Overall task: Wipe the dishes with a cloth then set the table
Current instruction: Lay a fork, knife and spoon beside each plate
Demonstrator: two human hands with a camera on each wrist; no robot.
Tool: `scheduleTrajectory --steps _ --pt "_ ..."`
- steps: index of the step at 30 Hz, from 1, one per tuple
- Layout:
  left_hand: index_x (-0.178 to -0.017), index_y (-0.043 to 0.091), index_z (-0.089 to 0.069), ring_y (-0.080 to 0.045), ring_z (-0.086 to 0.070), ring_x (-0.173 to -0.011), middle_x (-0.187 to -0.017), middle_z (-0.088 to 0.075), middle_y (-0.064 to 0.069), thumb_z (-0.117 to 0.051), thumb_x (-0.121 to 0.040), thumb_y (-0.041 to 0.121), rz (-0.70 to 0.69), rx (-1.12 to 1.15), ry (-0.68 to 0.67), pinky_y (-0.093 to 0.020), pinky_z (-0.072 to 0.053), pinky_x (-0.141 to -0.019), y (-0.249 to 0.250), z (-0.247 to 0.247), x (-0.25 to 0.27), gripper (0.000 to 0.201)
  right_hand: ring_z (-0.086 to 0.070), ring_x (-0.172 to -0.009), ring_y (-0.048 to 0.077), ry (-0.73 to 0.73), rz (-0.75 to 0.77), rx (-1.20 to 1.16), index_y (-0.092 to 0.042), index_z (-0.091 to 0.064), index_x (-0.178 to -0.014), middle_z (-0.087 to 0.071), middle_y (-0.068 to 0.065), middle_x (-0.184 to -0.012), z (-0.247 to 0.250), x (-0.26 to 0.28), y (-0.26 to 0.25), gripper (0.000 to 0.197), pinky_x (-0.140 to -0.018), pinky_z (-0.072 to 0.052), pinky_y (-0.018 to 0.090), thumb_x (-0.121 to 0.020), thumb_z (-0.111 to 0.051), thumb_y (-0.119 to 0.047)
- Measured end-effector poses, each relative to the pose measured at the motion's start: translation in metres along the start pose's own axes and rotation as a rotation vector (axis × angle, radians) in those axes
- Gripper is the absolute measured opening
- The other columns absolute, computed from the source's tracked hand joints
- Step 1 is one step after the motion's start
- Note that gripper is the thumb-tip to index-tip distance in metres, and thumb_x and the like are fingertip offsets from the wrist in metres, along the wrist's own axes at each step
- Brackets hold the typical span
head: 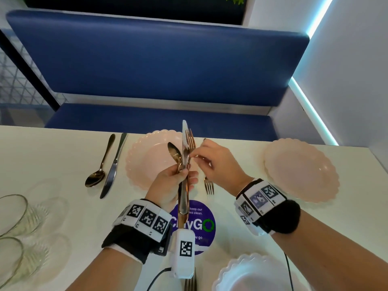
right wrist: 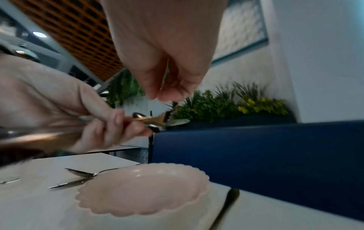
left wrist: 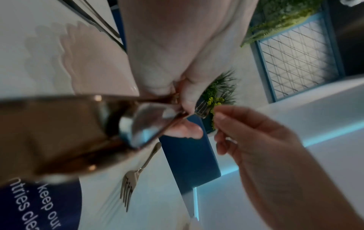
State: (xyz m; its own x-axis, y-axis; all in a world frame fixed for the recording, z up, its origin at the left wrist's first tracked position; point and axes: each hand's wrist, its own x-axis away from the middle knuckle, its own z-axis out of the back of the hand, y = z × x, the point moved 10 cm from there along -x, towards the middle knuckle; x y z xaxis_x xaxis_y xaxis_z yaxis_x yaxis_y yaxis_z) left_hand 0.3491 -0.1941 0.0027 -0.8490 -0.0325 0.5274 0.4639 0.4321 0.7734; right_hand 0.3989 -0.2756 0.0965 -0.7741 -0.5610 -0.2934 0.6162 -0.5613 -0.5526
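My left hand [head: 170,183] grips a bundle of cutlery [head: 184,143] upright: a copper spoon, a knife and a fork. It is held above a pink scalloped plate [head: 147,156] at the table's far edge. My right hand [head: 218,162] reaches in from the right, thumb and forefinger drawn together at the fork tines [left wrist: 202,109]. Whether they grip the fork is unclear. The right wrist view shows those fingertips [right wrist: 157,96] just above the bundle [right wrist: 157,121], with the plate [right wrist: 141,186] below. No cloth is in view.
A spoon [head: 98,173] and knife [head: 113,166] lie left of the plate, a fork [head: 209,185] right of it. A second pink plate [head: 300,171] sits far right, a third [head: 252,274] near me beside another fork [head: 191,282]. Two glasses [head: 12,213] stand left. A blue bench [head: 157,59] faces me.
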Motion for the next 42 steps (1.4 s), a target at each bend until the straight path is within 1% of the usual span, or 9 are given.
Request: scheduleTrajectory --steps 5,11,17,21,24,29,34,37,42 --pt "-0.088 0.003 -0.061 -0.011 -0.048 -0.052 -0.065 -0.057 -0.005 -0.045 -0.095 0.004 -0.048 -0.15 -0.021 -0.021 -0.039 -0.054 -0.006 -0.026 0.008 0.018 -0.059 -0.094 0.027 -0.289 0.1 0.198 -0.002 -0.065 -0.106 -0.059 0.014 -0.107 -0.01 0.01 -0.015 0.021 -0.09 -0.047 0.029 -0.089 -0.053 0.0" --pt "-0.085 0.005 -0.067 -0.009 -0.047 -0.053 -0.071 -0.064 -0.007 -0.055 -0.09 0.004 -0.084 -0.307 -0.023 -0.017 -0.039 -0.049 -0.012 -0.041 0.013 0.013 -0.053 -0.092 0.019 -0.453 -0.067 0.289 -0.006 -0.061 -0.105 -0.058 0.007 -0.111 0.0 0.019 0.016 0.016 -0.078 -0.039 0.022 -0.091 -0.055 -0.013" --pt "-0.087 0.001 -0.067 -0.009 -0.048 -0.051 -0.069 -0.061 -0.008 -0.055 -0.089 0.001 -0.07 -0.316 -0.018 -0.013 -0.038 -0.045 -0.022 -0.051 0.018 0.012 -0.055 -0.102 0.023 -0.593 -0.024 0.362 -0.008 -0.062 -0.117 -0.056 0.008 -0.114 0.004 0.039 0.025 0.027 -0.078 -0.035 0.022 -0.093 -0.053 -0.018" --pt "-0.088 -0.001 -0.067 -0.007 -0.05 -0.047 -0.069 -0.062 -0.01 -0.056 -0.088 -0.001 -0.056 -0.386 -0.041 -0.013 -0.039 -0.045 -0.03 -0.059 0.018 0.011 -0.053 -0.104 0.022 -0.572 -0.022 0.307 -0.005 -0.065 -0.111 -0.057 0.01 -0.112 0.007 0.048 0.027 0.027 -0.08 -0.033 0.019 -0.095 -0.048 -0.02" --pt "-0.08 -0.001 -0.068 -0.006 -0.054 -0.044 -0.065 -0.064 -0.009 -0.062 -0.083 -0.003 -0.074 -0.435 -0.038 -0.012 -0.045 -0.047 -0.033 -0.064 0.018 0.008 -0.054 -0.099 0.022 -0.543 -0.084 0.247 -0.002 -0.066 -0.102 -0.06 0.012 -0.108 0.008 0.049 0.036 0.022 -0.085 -0.039 0.024 -0.093 -0.052 -0.017" --pt "-0.077 -0.005 -0.068 -0.006 -0.053 -0.038 -0.056 -0.061 -0.009 -0.062 -0.082 -0.007 -0.079 -0.421 -0.034 -0.012 -0.04 -0.04 -0.036 -0.066 0.017 0.007 -0.054 -0.098 0.024 -0.703 -0.148 0.213 -0.004 -0.066 -0.109 -0.057 0.013 -0.108 -0.001 0.061 0.051 0.027 -0.084 -0.041 0.029 -0.089 -0.059 -0.022" --pt "-0.072 0.001 -0.068 -0.005 -0.056 -0.041 -0.057 -0.065 -0.002 -0.062 -0.086 0.002 -0.048 -0.617 -0.067 -0.016 -0.047 -0.05 -0.045 -0.063 0.009 0.015 -0.047 -0.086 0.017 -0.76 -0.091 0.309 -0.006 -0.066 -0.101 -0.054 0.007 -0.098 -0.008 0.069 0.056 0.021 -0.072 -0.032 0.023 -0.084 -0.066 -0.019" --pt "-0.067 0.003 -0.069 -0.001 -0.055 -0.042 -0.047 -0.062 0.007 -0.062 -0.087 0.011 -0.09 -0.832 -0.107 -0.013 -0.042 -0.054 -0.039 -0.065 0.007 0.022 -0.053 -0.086 0.022 -0.731 -0.099 0.318 -0.004 -0.065 -0.095 -0.057 0.008 -0.095 -0.01 0.07 0.06 0.016 -0.07 -0.031 0.024 -0.084 -0.065 -0.015" --pt "-0.084 0.001 -0.071 -0.013 -0.046 -0.053 -0.057 -0.054 -0.001 -0.058 -0.09 0.021 -0.1 -1.03 -0.104 -0.021 -0.038 -0.057 -0.022 -0.054 0.005 0.025 -0.05 -0.087 0.02 -0.636 -0.099 0.372 -0.004 -0.063 -0.1 -0.055 0.007 -0.096 0.007 0.066 0.068 0.016 -0.072 -0.03 0.023 -0.089 -0.057 -0.014"
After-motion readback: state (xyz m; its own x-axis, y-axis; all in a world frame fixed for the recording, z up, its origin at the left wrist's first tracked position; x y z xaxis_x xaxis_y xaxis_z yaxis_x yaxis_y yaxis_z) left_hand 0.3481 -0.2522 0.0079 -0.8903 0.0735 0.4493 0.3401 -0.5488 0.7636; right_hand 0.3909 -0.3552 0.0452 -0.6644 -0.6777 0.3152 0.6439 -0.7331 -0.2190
